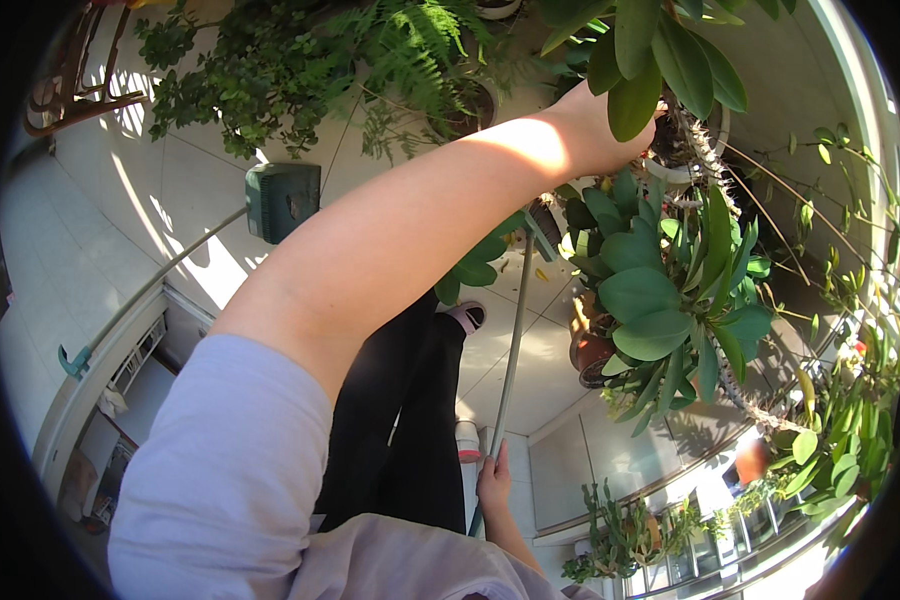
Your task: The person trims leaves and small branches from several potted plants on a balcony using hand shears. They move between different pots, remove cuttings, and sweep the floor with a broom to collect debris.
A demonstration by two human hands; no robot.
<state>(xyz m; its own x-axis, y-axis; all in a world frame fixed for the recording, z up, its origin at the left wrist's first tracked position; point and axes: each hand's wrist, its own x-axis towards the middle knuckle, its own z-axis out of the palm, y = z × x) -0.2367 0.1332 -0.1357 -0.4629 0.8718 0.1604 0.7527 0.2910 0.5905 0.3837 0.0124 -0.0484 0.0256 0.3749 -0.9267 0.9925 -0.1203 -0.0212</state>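
My left arm reaches across to a white plant pot (679,174) at the upper right. Broad leaves of a spiny-stemmed plant (709,154) partly cover my left hand (631,153), which is by the pot's rim. Its fingers are mostly hidden, so whether they hold anything does not show. Low in the view, my right hand (494,484) grips the long handle of a broom (516,330). The broom's green head (542,235) is down by the floor, beside the leafy plants. Yellow fallen leaves (541,274) lie near it on the tiles.
A green long-handled dustpan (283,201) stands left of my arm, its handle leaning across a sill. Bushy potted plants (255,82) fill the top. A large-leaved plant (652,307) and brown pot (594,360) stand right. A wooden rack (82,112) is at upper left.
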